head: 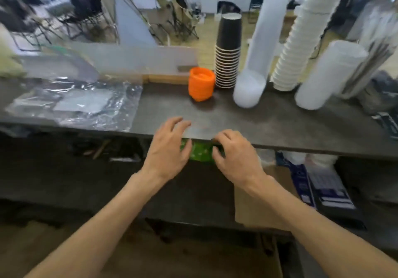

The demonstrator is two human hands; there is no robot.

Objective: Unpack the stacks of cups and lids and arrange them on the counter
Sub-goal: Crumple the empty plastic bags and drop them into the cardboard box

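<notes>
Both grips closing on green stack [199, 153], left hand [170, 148] and right hand [235, 155] at either end; long axis left-right, just under table [280, 125] edge. Beyond, well apart: orange stack [201, 86], black cups [228, 50].

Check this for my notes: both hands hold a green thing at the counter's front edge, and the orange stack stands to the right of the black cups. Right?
Not quite. In the head view the orange stack stands to the left of the black cups, not the right. The rest holds: the left hand and right hand hold a green thing at the counter's front edge.
</notes>
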